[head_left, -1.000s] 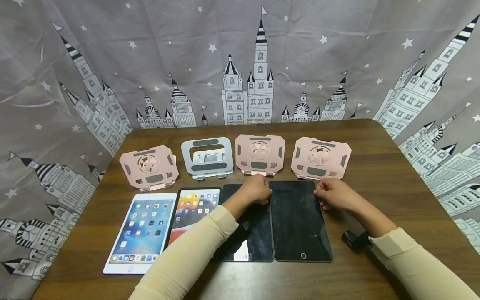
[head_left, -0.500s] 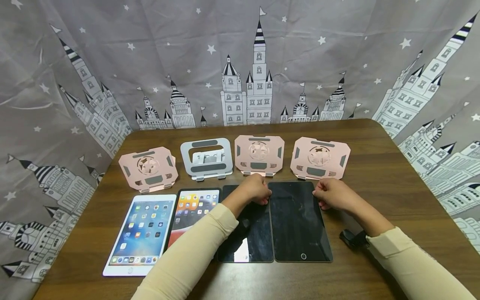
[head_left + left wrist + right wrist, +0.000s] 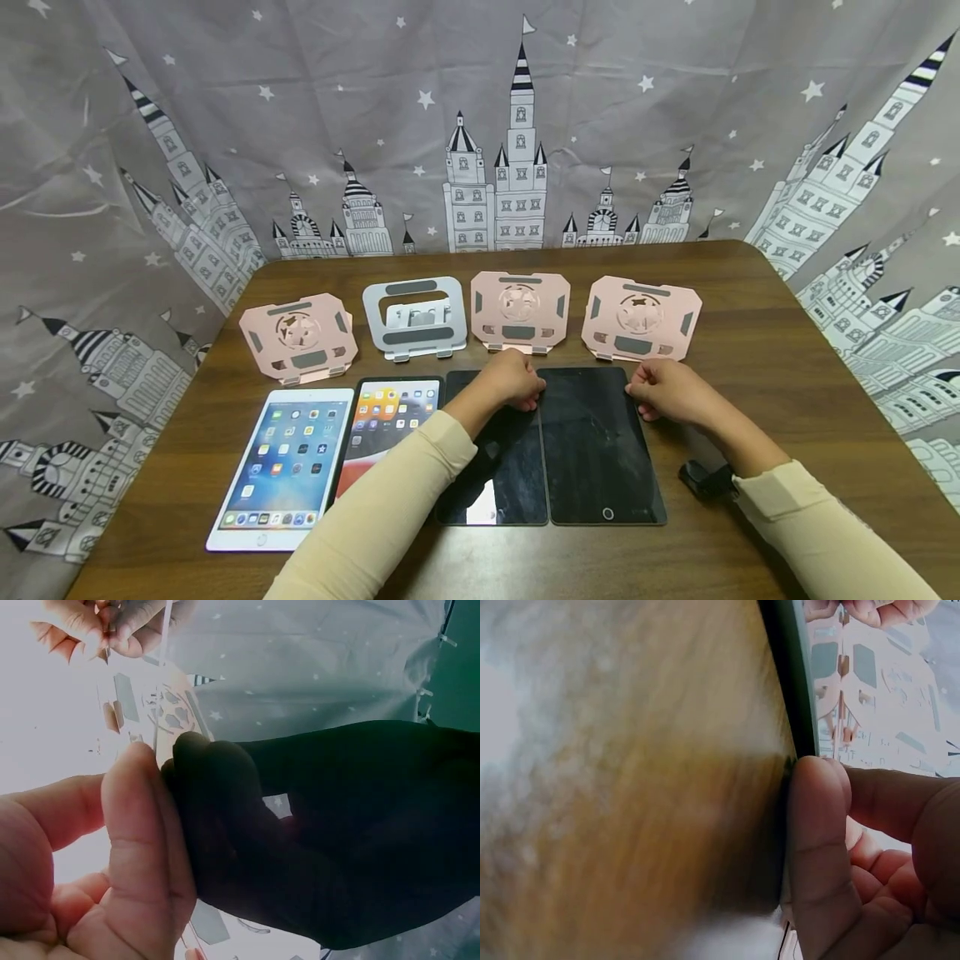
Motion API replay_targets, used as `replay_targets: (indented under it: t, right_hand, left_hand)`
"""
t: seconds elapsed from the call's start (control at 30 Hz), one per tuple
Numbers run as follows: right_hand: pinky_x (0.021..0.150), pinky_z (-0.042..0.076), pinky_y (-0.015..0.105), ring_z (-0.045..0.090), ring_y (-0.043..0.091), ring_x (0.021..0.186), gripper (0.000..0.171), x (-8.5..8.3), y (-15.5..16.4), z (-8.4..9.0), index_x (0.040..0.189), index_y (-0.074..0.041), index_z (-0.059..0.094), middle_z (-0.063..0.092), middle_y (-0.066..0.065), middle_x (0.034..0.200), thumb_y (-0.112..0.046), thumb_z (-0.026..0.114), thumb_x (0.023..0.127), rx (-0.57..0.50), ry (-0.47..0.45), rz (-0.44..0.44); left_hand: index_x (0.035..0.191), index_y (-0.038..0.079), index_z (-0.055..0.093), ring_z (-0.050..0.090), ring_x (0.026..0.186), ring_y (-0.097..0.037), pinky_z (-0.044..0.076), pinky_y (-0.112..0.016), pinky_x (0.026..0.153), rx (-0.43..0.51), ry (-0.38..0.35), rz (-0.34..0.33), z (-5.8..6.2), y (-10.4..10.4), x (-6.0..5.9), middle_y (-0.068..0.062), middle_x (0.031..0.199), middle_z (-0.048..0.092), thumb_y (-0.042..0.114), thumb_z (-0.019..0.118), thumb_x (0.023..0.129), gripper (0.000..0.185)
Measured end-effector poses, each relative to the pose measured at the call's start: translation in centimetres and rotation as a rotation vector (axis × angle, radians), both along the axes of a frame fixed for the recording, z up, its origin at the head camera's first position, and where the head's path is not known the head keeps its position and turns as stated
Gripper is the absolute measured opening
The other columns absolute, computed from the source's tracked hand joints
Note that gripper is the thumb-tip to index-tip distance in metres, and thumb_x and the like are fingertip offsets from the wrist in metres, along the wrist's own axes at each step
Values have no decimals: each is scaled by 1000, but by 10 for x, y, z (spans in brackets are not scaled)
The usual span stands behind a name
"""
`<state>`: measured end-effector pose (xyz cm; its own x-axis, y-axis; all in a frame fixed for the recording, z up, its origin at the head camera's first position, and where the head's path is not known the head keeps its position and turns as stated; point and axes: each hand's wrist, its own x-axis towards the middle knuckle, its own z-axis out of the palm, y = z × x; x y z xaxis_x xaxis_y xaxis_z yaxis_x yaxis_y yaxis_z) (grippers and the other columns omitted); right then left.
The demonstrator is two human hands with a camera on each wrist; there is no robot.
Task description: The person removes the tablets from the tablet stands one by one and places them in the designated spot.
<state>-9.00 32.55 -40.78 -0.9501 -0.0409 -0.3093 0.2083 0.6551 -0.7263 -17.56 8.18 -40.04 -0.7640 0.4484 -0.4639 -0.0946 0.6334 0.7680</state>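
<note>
The rightmost tablet [image 3: 600, 450], black with its screen dark, lies on the wooden table with its home button toward me. My left hand [image 3: 513, 379] pinches its upper left edge, fingers curled, over the top of the neighbouring dark tablet [image 3: 517, 467]. At the upper right edge, my right hand [image 3: 667, 390] has thumb and fingertips on the same tablet. In the right wrist view the tablet's dark edge [image 3: 795, 682] meets the pinching fingertips [image 3: 817, 795]. Close up in the left wrist view, my left hand [image 3: 135, 840] appears beside a dark hand-shaped reflection.
Behind the tablets stand three pink tablet stands, at left [image 3: 300, 337], centre [image 3: 520, 310] and right [image 3: 641, 317], and one grey-blue stand [image 3: 415, 337]. Two lit tablets, one white-framed [image 3: 288, 467] and one black-framed [image 3: 397, 417], lie left. A black wrist device [image 3: 705, 482] sits by the right wrist.
Only the head view shifts slightly. Both hands stay at the tablet's upper corners, and the tablets and stands keep their places.
</note>
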Motion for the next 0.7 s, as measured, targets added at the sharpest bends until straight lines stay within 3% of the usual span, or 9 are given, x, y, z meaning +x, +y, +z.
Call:
replay_targets:
  t: [0.17, 0.4, 0.57, 0.7]
  right_hand:
    - [56, 56, 29, 61, 15, 60, 15, 0, 1, -2, 84, -1, 55, 59, 6, 67, -5, 59, 97, -13, 3, -6]
    - [55, 57, 31, 61, 16, 59, 16, 5, 0, -6, 86, 0, 57, 59, 6, 68, -10, 60, 98, -36, 0, -10]
    - [56, 57, 31, 61, 17, 60, 17, 17, 1, -12, 87, 2, 58, 59, 7, 70, -11, 60, 99, -85, -31, -15]
    - [57, 57, 32, 62, 20, 62, 18, 24, 4, -17, 91, 1, 58, 59, 8, 73, -14, 60, 99, -77, -12, -20]
  left_hand:
    - [66, 6, 54, 56, 47, -11, 50, -20, 45, 41, -16, 25, -2, -3, 1, -5, 58, 58, 6, 64, 95, 31]
    - [84, -2, 64, 58, 51, -14, 48, -23, 47, 67, -64, 39, -8, -7, 4, -7, 66, 62, 15, 61, 98, 22]
    - [85, -3, 66, 60, 54, -15, 51, -26, 50, 54, -59, -22, -15, -7, 12, -9, 69, 65, 18, 61, 98, 25]
    - [90, 0, 64, 59, 61, -16, 52, -26, 55, 79, -50, -144, -14, -14, 19, -7, 77, 62, 22, 61, 98, 24]
